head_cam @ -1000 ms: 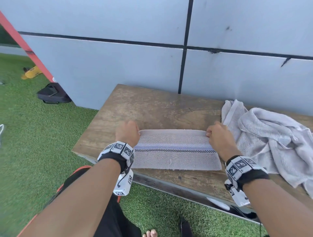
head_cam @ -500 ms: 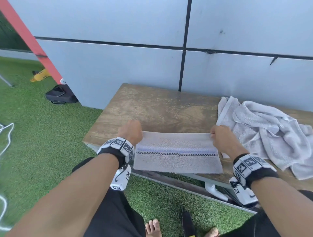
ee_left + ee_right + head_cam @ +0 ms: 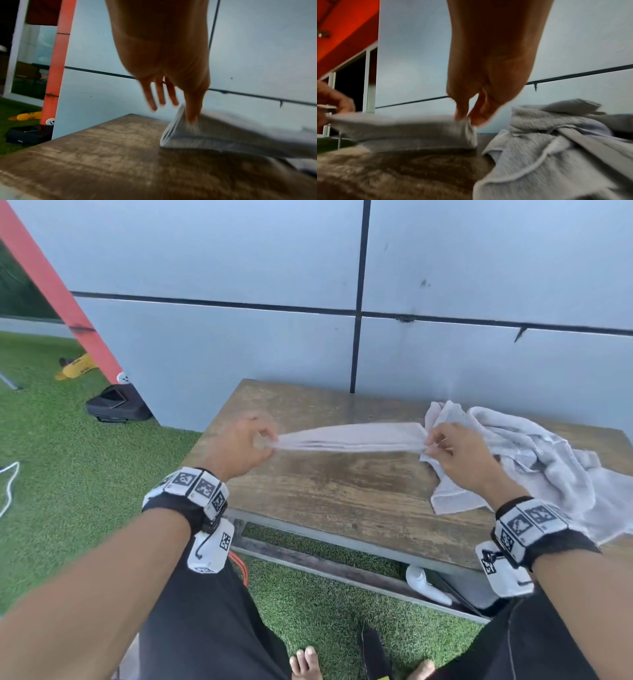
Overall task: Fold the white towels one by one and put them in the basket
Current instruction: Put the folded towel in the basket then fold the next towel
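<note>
A folded white towel with a grey stripe is stretched flat in the air, low over the wooden table. My left hand pinches its left end and my right hand pinches its right end. In the left wrist view the thumb of my left hand presses on the towel while three fingers stick out straight. In the right wrist view my right hand nips the towel's corner between thumb and finger. The basket is not in view.
A crumpled heap of white towels lies on the table's right side, close to my right hand. A grey panel wall rises behind the table. Green turf, a black case and a red post lie to the left.
Both hands lifted the folded towel off the table's near edge and carried it away from me. It now hangs level between them over the middle of the table.
</note>
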Demonstrator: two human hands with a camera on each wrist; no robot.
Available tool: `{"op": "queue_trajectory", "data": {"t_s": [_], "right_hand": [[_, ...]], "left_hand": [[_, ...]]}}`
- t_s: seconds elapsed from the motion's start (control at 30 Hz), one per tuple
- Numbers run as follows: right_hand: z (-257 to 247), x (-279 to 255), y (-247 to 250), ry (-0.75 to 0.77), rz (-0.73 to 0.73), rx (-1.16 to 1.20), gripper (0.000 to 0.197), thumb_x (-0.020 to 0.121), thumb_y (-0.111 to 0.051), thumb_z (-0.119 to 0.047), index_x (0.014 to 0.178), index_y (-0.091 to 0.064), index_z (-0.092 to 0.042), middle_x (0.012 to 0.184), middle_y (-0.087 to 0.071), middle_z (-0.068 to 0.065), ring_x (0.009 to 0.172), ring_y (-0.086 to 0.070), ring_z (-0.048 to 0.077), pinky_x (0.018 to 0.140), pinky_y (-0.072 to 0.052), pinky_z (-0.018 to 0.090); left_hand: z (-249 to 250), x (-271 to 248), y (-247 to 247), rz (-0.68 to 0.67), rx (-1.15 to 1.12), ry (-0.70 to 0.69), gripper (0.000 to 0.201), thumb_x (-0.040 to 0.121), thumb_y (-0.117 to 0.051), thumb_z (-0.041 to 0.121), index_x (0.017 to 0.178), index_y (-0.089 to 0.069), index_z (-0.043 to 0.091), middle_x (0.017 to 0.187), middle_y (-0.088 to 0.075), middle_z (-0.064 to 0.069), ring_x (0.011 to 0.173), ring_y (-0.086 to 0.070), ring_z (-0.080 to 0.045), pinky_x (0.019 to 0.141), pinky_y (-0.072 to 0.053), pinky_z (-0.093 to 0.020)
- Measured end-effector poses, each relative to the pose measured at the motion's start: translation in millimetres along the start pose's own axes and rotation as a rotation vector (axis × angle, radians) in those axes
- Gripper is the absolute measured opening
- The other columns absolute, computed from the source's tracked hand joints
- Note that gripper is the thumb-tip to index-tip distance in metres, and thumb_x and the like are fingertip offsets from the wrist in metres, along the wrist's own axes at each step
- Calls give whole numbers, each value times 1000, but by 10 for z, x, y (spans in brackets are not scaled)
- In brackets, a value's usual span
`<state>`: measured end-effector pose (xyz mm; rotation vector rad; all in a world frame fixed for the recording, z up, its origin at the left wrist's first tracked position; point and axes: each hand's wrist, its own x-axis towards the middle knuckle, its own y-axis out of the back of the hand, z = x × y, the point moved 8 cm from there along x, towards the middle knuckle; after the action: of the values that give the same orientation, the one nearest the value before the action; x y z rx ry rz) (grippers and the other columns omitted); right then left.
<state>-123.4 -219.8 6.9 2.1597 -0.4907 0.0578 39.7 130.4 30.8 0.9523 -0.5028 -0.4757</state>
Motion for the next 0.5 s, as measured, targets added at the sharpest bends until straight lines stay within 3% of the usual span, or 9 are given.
{"op": "queue_trajectory", "data": {"t_s": [0.07,0.13,0.17,0.23,0.3,0.4,0.5], "right_hand": [[154,-142,-236,-101,-217,-84,13,86,-71,-6,80,-67,-17,92,-66,3,80,-61,20,81,-49,35],[259,-239,-335,-179,-238,-93,5,88,-71,-14,85,-67,-13,90,-67,3,84,-60,20,79,-47,33],[291,-266,-362,-220,-216,-87,7,89,-69,-18,88,-66,-12,90,-67,4,87,-61,22,77,-46,32],[330,-292,-440,-298,-202,-121,18,93,-65,-23,84,-64,-7,83,-67,8,82,-61,24,70,-44,32],[326,-317,-543,-348,-221,-164,36,95,-62,-25,65,-54,-7,61,-57,9,61,-55,23,57,-40,32],[285,-357,-646,-383,-234,-238,49,94,-63,-30,52,-42,-12,48,-43,3,46,-45,18,48,-33,29],[256,-362,-669,-397,-236,-235,41,93,-62,-22,56,-46,-12,54,-49,4,50,-50,19,49,-37,28]], "left_hand": [[-144,-159,-315,-290,63,170,34,76,-83,22,104,-66,26,105,-56,7,91,-57,-19,73,-44,-30],[-265,-279,-551,-413,150,275,39,80,-80,30,113,-60,24,106,-58,4,95,-57,-18,75,-42,-29],[-306,-303,-625,-400,167,315,32,84,-76,33,109,-60,21,101,-59,3,92,-57,-18,75,-42,-29],[-335,-360,-727,-349,150,417,20,89,-66,36,82,-58,18,74,-55,0,70,-54,-19,66,-41,-29],[-372,-444,-848,-339,133,530,35,91,-61,39,67,-58,14,56,-47,-3,51,-43,-18,52,-34,-27],[-355,-550,-939,-325,151,627,39,90,-62,37,89,-63,-2,63,-55,-7,53,-47,-16,48,-36,-25],[-352,-540,-922,-285,149,657,20,85,-63,20,86,-62,0,66,-57,-8,60,-58,-22,52,-41,-27]]}}
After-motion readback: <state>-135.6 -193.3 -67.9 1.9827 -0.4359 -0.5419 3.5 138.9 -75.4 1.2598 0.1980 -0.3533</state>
